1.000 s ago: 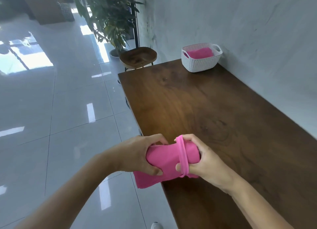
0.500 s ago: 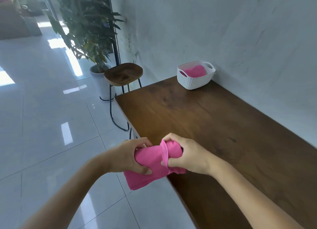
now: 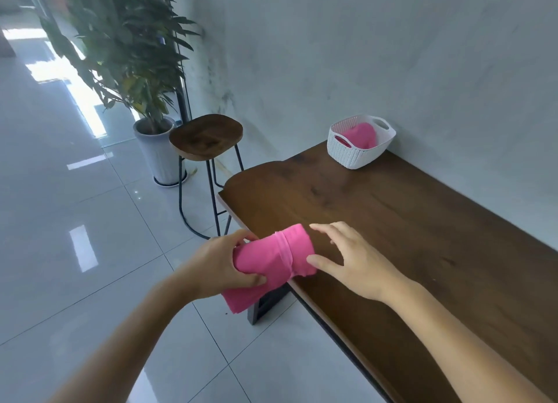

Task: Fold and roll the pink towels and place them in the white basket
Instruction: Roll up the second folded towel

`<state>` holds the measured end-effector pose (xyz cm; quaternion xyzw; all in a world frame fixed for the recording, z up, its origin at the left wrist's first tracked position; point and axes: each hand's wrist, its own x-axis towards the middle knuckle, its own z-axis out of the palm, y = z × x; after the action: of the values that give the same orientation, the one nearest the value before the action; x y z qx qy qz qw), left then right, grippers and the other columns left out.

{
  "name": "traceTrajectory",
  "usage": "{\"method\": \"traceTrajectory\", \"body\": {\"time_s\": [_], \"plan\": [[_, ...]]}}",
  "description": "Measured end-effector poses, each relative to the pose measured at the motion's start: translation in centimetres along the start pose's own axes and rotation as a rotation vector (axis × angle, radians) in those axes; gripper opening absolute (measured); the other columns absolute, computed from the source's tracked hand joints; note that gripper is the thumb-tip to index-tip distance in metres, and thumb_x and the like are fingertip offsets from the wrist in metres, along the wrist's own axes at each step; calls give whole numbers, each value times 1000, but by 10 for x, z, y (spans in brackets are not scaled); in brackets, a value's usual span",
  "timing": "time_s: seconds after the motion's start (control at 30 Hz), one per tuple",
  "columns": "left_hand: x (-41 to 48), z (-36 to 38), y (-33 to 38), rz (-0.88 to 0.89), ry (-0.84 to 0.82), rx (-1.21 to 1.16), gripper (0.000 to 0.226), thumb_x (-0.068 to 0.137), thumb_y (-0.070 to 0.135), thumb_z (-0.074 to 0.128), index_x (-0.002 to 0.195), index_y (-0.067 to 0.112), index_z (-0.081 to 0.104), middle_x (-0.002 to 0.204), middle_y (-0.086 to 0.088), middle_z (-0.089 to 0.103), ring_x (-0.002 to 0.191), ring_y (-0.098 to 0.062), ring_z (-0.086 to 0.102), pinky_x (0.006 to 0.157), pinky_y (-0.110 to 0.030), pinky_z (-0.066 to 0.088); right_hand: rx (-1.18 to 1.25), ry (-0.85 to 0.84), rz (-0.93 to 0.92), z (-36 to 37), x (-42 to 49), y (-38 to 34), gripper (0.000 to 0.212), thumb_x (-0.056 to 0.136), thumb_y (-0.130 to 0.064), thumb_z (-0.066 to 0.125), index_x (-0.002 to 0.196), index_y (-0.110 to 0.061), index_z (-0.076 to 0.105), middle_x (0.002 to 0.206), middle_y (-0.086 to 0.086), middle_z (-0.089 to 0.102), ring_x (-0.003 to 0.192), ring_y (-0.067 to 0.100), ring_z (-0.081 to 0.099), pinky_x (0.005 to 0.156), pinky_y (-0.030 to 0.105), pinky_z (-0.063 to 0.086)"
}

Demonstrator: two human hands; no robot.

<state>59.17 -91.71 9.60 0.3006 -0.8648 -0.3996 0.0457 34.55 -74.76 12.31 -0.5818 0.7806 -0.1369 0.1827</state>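
Observation:
A rolled pink towel (image 3: 271,260) is held over the near left edge of the dark wooden table (image 3: 392,236). My left hand (image 3: 223,266) grips its left end, thumb underneath, and a loose corner hangs down below. My right hand (image 3: 353,260) is spread just right of the roll with fingers straight; only the thumb tip is at the towel's right end. The white basket (image 3: 356,152) stands at the table's far end against the wall, with another pink towel (image 3: 360,138) inside it.
A wooden stool (image 3: 206,136) on black metal legs stands off the table's far left corner. A potted plant (image 3: 126,55) in a white pot is behind it. A grey wall runs along the table's right side. Glossy floor tiles lie to the left.
My right hand has let go of the roll and opened beside it. My left hand keeps its grip. The view has swung, so the basket sits further right.

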Motion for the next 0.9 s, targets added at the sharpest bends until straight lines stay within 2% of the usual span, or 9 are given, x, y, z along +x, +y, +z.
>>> {"method": "traceTrajectory", "body": {"time_s": [0.1, 0.17, 0.27, 0.37, 0.5, 0.63, 0.77, 0.9], "plan": [[16, -5, -10, -10, 40, -28, 66, 70, 55, 85, 123, 42, 48, 108, 21, 60, 93, -10, 65, 69, -21, 59, 29, 52, 116, 9, 13, 29, 56, 93, -71, 43, 140, -41, 46, 141, -21, 42, 127, 2, 46, 98, 32, 52], [31, -8, -14, -24, 51, -36, 70, 68, 59, 84, 125, 43, 46, 110, 21, 58, 93, -11, 64, 69, -21, 60, 7, 97, 182, 15, 21, 55, 49, 96, -62, 46, 135, -34, 52, 136, -18, 47, 125, 4, 48, 95, 29, 50], [61, -14, -18, -34, 83, 4, 73, 68, 64, 81, 128, 41, 45, 112, 19, 57, 93, -12, 63, 67, -19, 59, -74, 190, 288, 23, 36, 92, 44, 100, -54, 48, 136, -30, 53, 138, -14, 47, 130, 8, 43, 97, 30, 48], [95, -22, -15, -26, 124, 1, 76, 66, 68, 79, 128, 40, 45, 112, 17, 55, 96, -13, 62, 71, -24, 61, -178, 291, 379, 26, 56, 130, 46, 101, -48, 48, 142, -25, 52, 142, -7, 47, 133, 14, 42, 103, 35, 46], [144, -24, -1, -20, 171, -25, 84, 58, 76, 73, 129, 38, 47, 114, 15, 57, 99, -12, 62, 74, -30, 63, -227, 394, 505, 39, 77, 167, 54, 102, -50, 40, 144, -20, 52, 144, 3, 52, 133, 25, 44, 107, 44, 42], [201, -17, 17, -23, 215, -69, 87, 60, 76, 75, 131, 36, 46, 116, 12, 58, 100, -14, 64, 72, -34, 64, -259, 480, 535, 52, 85, 173, 59, 100, -53, 27, 139, -21, 59, 143, 4, 54, 133, 26, 44, 106, 47, 41], [254, -4, 50, 7, 318, -67, 88, 63, 75, 77, 133, 31, 48, 116, 10, 61, 99, -14, 64, 73, -35, 63, -249, 517, 538, 54, 86, 175, 56, 100, -51, 29, 136, -22, 62, 142, 2, 55, 131, 23, 45, 104, 44, 42], [313, -2, 93, 82, 389, -10, 84, 65, 74, 78, 130, 27, 52, 108, 9, 64, 91, -16, 66, 69, -39, 62, -228, 517, 544, 55, 86, 177, 53, 100, -50, 33, 136, -23, 62, 143, 0, 54, 131, 22, 45, 105, 42, 42]]}}
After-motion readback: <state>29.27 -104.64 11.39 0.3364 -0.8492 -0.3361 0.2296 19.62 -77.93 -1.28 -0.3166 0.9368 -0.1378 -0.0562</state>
